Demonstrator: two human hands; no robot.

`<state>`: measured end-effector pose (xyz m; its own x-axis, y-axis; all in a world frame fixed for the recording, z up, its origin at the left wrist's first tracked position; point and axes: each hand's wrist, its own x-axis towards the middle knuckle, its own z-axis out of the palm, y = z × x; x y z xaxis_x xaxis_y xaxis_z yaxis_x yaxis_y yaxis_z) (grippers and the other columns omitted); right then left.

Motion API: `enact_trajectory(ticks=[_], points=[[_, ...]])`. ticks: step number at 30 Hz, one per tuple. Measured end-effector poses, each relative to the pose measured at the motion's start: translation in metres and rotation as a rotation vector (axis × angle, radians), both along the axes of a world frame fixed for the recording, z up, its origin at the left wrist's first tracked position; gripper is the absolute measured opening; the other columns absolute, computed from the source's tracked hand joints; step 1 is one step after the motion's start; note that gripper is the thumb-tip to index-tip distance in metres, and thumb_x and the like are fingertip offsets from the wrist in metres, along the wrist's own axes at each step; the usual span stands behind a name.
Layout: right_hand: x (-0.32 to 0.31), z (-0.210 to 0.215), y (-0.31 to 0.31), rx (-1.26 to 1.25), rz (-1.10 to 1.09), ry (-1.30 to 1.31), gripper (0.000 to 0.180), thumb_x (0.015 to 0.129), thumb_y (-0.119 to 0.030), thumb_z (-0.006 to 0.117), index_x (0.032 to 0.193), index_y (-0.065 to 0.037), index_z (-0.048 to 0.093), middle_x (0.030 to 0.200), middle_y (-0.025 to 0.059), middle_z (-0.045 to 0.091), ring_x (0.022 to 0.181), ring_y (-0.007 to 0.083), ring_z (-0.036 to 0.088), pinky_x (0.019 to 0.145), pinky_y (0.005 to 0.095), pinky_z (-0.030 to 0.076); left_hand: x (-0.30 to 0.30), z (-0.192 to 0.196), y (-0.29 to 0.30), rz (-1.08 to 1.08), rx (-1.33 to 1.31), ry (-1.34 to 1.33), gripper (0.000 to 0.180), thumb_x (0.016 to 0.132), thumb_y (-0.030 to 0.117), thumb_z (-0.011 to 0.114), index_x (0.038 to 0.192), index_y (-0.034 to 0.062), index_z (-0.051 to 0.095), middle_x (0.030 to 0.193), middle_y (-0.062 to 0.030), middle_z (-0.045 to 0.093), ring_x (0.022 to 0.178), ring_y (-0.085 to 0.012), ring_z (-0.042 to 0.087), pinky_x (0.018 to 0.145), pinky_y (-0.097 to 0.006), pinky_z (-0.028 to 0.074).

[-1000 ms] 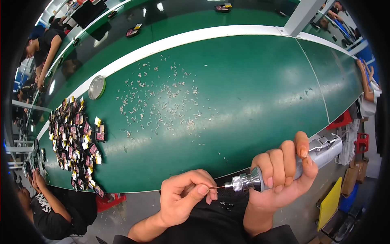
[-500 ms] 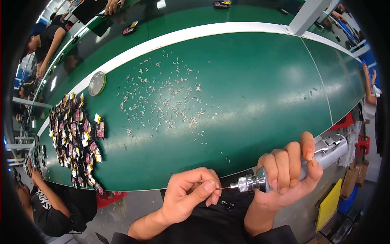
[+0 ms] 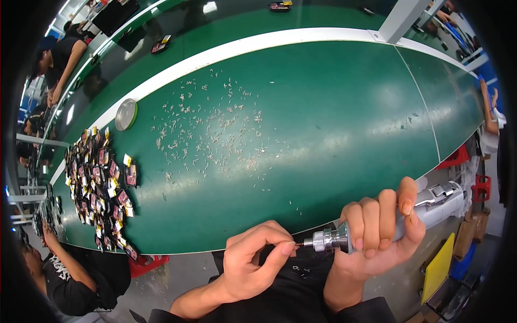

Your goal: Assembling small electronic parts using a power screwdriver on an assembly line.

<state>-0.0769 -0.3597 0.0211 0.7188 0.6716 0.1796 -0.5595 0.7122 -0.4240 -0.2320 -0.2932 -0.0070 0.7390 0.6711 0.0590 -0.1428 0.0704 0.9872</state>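
In my right hand [image 3: 379, 231] is a silver-grey electric screwdriver [image 3: 446, 200], lying nearly level with its chuck [image 3: 323, 241] facing left. The fingers wrap round the body, and the thumb lies close to the forefinger near the metal lever. My left hand [image 3: 253, 261] pinches the thin bit [image 3: 300, 244] at its end, thumb against forefinger, just left of the chuck. Whether a screw is also between those fingertips is hidden. Both hands are above my lap at the table's near edge.
Many tiny silver screw-like pieces [image 3: 221, 126] lie scattered over the green table [image 3: 355, 118]. A round metal dish [image 3: 126, 114] stands at the far left, beyond a heap of black parts with yellow and white tabs [image 3: 99, 185]. A white rail [image 3: 258, 39] borders the far side. Other people work nearby.
My left fingers have slid right along the bit toward the chuck, so less of the bit shows. My right hand keeps its hold on the screwdriver. The view has shifted slightly.
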Motion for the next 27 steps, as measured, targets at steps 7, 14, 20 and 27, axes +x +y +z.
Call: enact_trajectory(ticks=[7,14,20,27], points=[[0.003,-0.002,0.009,0.037,-0.027,0.124,0.009,0.093,-0.015,0.042,0.093,-0.006,0.043,0.052,0.0006,0.037,0.039,0.0112,0.035,0.046,0.0295,0.038,-0.009,0.036,0.056,0.227,0.699,0.369,0.018,0.08,-0.002,0.066,0.097,-0.0038,0.063,0.081,-0.0116,0.064,0.068,-0.0235,0.061,0.06,-0.031,0.049],[0.03,-0.023,0.011,-0.086,-0.205,0.169,0.008,0.093,-0.013,0.044,0.089,-0.006,0.042,0.053,-0.001,0.033,0.039,0.0084,0.031,0.044,0.0252,0.034,-0.012,0.051,0.257,0.425,1.179,0.871,0.018,0.086,0.015,0.063,0.094,-0.0008,0.061,0.076,-0.015,0.063,0.069,-0.0327,0.062,0.065,-0.04,0.048],[0.033,-0.035,0.012,-0.111,-0.182,0.237,0.006,0.091,-0.012,0.045,0.088,-0.007,0.041,0.051,-0.0007,0.032,0.037,0.0093,0.03,0.04,0.026,0.033,0.01,0.003,0.345,0.62,1.036,1.046,0.045,0.08,0.024,0.067,0.114,0.0008,0.05,0.107,-0.0249,0.054,0.099,-0.0436,0.057,0.084,-0.048,0.049],[0.036,-0.035,0.009,-0.164,-0.141,0.202,0.006,0.09,-0.013,0.045,0.089,-0.008,0.043,0.05,-0.0002,0.034,0.036,0.0098,0.032,0.041,0.0278,0.035,0.014,-0.005,0.388,0.48,1.335,1.045,0.023,0.083,0.012,0.058,0.097,-0.0066,0.058,0.1,-0.0264,0.059,0.096,-0.0421,0.057,0.085,-0.048,0.048]])
